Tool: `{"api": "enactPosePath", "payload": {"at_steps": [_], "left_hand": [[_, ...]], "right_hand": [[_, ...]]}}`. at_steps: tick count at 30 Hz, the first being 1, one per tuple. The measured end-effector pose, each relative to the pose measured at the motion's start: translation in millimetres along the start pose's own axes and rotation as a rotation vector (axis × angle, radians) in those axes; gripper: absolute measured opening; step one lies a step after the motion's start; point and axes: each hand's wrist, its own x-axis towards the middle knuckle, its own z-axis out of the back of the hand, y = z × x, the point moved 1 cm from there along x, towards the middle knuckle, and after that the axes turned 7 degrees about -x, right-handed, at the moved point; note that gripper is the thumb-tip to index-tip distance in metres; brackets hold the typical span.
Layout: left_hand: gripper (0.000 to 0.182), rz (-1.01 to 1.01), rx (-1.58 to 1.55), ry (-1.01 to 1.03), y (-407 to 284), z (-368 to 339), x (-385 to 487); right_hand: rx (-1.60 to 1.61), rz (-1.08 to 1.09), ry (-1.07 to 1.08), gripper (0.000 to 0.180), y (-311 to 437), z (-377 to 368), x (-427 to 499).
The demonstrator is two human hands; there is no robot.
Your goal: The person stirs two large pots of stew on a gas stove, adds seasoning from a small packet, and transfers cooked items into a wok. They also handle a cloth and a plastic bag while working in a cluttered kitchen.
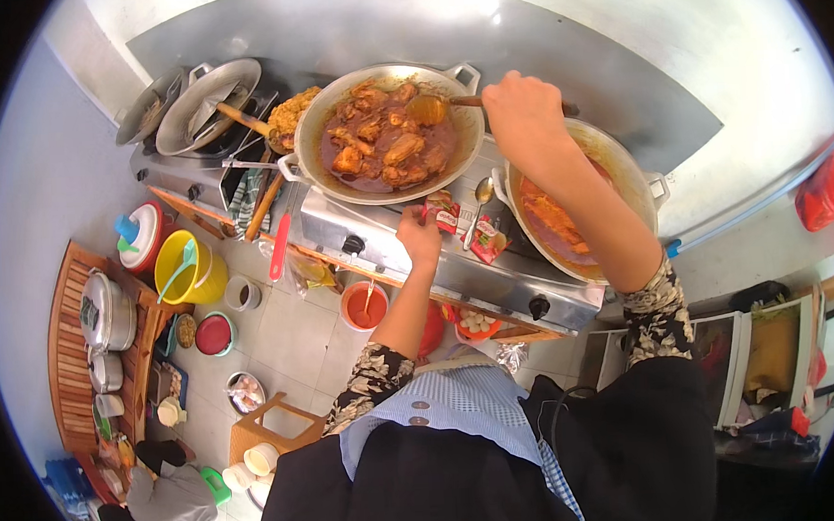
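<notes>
My right hand (526,113) grips the dark handle of a wooden ladle (427,109). Its bowl, filled with brown sauce, is over the right side of a large metal wok (304,135). Pieces of chicken (404,149) lie in dark reddish-brown sauce inside that wok. At the stove's front edge, the fingertips of my left hand (419,238) hold the left edge of a red seasoning packet (443,212). A metal spoon (483,193) and a second red packet (488,238) lie to its right on the stove top. My right forearm partly hides a second wok (639,178) of orange-red sauce.
Two more pans (214,105) stand at the back left. A red-handled utensil (280,248) juts over the front edge. Below are a bowl of red sauce (364,307), a yellow bucket (185,269) and a brown stool (249,433). Another person (171,496) is at lower left.
</notes>
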Motion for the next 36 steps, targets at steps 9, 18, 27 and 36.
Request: {"api": "enactPosePath", "payload": {"at_steps": [9, 18, 27, 36], "left_hand": [[0.019, 0.318, -0.313, 0.120, -8.6, 95.7, -37.7], [0.020, 0.060, 0.093, -0.190, -31.1, 247.4, -134.2], [0.019, 0.014, -0.446, -0.634, -127.5, 380.1, -271.2], [0.028, 0.141, -0.741, -0.661, -129.0, 429.7, -393.2]], "right_hand": [[0.508, 0.030, 0.058, 0.028, 101.3, -82.2, -58.1], [1.146, 0.430, 0.076, 0.038, 175.9, 2.4, -74.1], [1.574, 1.213, 0.287, 0.056, 337.2, 74.2, -171.2], [1.756, 1.553, 0.003, 0.027, 381.4, 171.7, -269.6]]}}
